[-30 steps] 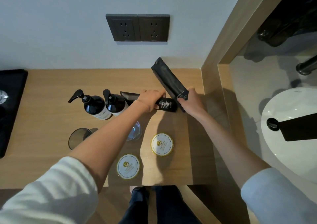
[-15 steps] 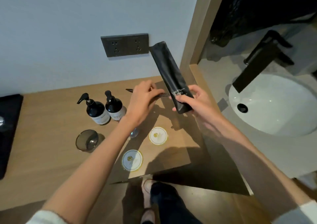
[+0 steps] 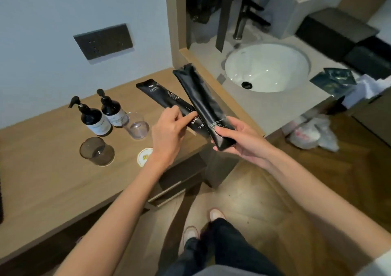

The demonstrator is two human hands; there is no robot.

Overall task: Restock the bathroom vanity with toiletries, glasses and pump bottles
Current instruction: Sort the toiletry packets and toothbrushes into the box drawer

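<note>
R hand (image 3: 237, 140): clamped on black pouch (image 3: 203, 104), tip toward 11 o'clock.
L hand (image 3: 169, 132): pinching 2nd pouch (image 3: 165, 98).

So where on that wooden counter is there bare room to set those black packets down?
Bare wood lies behind the pump bottles toward the wall, and along the near edge in front of the dark glass. It is crowded around the bottles, clear glass and coaster.

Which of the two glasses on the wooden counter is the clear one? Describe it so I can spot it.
Start at the wooden counter under the wall socket. Two black pump bottles stand there; the clear glass stands just right of them. The smoked glass stands nearer the counter's front edge.
</note>
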